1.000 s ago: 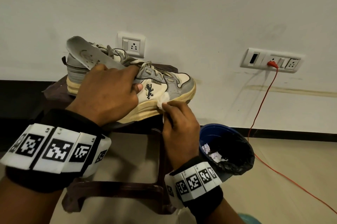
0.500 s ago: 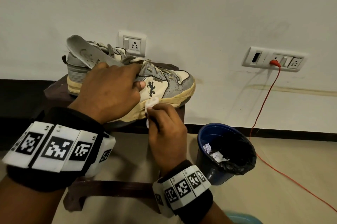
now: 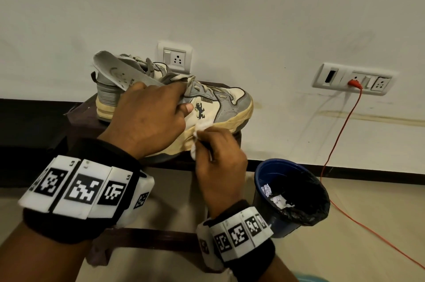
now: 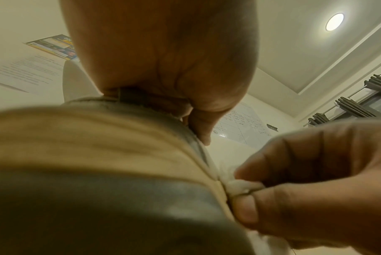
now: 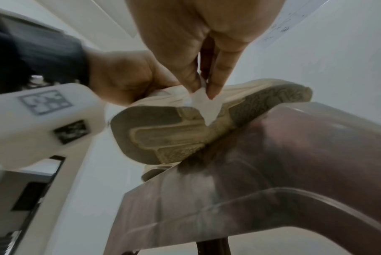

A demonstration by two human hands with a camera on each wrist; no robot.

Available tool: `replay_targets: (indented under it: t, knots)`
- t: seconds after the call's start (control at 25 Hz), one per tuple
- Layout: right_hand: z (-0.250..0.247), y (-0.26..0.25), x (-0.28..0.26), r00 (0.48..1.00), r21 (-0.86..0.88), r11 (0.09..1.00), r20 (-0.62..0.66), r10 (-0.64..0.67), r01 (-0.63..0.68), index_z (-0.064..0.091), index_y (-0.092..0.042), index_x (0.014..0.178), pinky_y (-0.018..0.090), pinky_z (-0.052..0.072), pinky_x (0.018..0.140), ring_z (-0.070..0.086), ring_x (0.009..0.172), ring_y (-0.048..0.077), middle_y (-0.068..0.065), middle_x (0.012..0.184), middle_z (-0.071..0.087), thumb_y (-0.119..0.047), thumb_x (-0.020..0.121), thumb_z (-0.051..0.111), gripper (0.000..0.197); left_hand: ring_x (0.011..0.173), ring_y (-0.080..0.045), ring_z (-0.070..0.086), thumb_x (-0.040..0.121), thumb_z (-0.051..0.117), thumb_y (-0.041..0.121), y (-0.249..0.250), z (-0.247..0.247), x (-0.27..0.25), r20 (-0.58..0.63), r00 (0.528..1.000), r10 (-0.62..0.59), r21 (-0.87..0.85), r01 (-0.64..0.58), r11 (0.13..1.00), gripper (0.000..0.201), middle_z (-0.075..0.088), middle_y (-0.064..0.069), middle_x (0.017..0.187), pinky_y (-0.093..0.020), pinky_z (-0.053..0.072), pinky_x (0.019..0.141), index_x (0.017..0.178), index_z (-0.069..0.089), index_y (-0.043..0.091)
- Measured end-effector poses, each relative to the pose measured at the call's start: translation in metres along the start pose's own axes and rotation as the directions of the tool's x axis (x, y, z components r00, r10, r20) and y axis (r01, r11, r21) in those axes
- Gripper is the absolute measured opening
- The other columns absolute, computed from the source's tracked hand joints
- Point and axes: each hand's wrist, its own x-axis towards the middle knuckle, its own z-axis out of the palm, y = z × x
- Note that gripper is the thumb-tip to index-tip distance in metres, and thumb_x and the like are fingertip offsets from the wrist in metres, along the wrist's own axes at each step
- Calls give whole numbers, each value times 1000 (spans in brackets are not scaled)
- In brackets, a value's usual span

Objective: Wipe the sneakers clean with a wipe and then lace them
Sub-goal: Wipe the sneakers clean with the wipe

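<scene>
Wiping the sneaker's sole edge

I saw the left hand clasping the sneaker at frame centre, tilted on the brown stool; the right hand pinched the white wipe against its cream midsole; blue bin at lower right.

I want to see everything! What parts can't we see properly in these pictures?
- Head view: the left hand covers the middle of the near sneaker.
- Head view: the second sneaker is mostly hidden behind it.
- Left wrist view: the sneaker's sole is a close blur.
- Head view: scraps in the bin are too small.
</scene>
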Motion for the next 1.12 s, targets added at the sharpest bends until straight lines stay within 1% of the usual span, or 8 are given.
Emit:
replay_targets:
  t: [0.16,0.28,0.36,0.48,0.6,0.8,0.96,1.12]
  knots:
    - [0,2,4,999,-64,997,10,-34,34,70,-1,101,28,53,82,65,91,20,11,98,69,3,82,67,19,94,-27,55,97,43,37,2,-4,-2,28,1000,4,-8,-4,1000,34,67,-6,110,-36,31,93,126,51,21]
    - [-16,30,30,975,-104,976,-134,177,-191,73,-4,100,36,55,80,66,86,21,10,98,70,1,81,66,20,91,-25,50,97,41,39,7,-6,-4,54,998,29,41,-31,999,32,67,-6,109,-31,22,78,122,52,22]
    - [-25,42,44,944,-95,944,-130,303,-316,73,-7,101,41,55,81,67,87,21,8,99,71,0,81,63,24,93,-26,52,97,41,40,11,-6,-6,57,997,53,83,-58,995,31,67,-6,106,-29,13,73,120,53,22]
    - [-21,18,38,989,-124,982,22,147,-143,73,-7,104,33,55,83,66,89,17,7,101,71,1,82,65,24,88,-25,51,96,42,40,11,-4,-6,55,997,56,93,-61,994,31,68,-6,103,-30,17,75,119,53,22]
    - [-14,-9,23,993,-90,995,117,-26,36,72,-5,103,20,51,80,64,89,15,8,100,70,-1,83,66,22,76,-16,35,96,43,39,8,-5,-5,57,997,58,64,-61,996,29,68,-5,98,-30,19,77,115,55,21]
    - [-28,36,51,967,-132,959,-96,238,-249,74,-8,100,32,54,81,67,88,23,7,98,72,0,79,66,23,79,-13,30,97,41,40,11,-9,-9,91,994,62,81,-70,994,30,67,-5,104,-27,11,72,115,54,22]
    - [-13,-2,44,996,-6,997,54,74,-74,72,-9,103,29,54,82,66,91,16,5,100,71,0,82,66,24,75,-13,31,95,42,40,9,-7,-11,74,994,84,57,-88,994,30,67,-3,98,-27,13,75,117,54,22]
    - [-10,-2,42,1000,13,999,6,31,-31,73,-6,100,34,55,79,67,89,18,7,97,71,4,80,68,23,77,-12,31,95,43,40,4,-7,-11,77,994,82,43,-85,995,30,67,-2,98,-26,14,74,118,54,24]
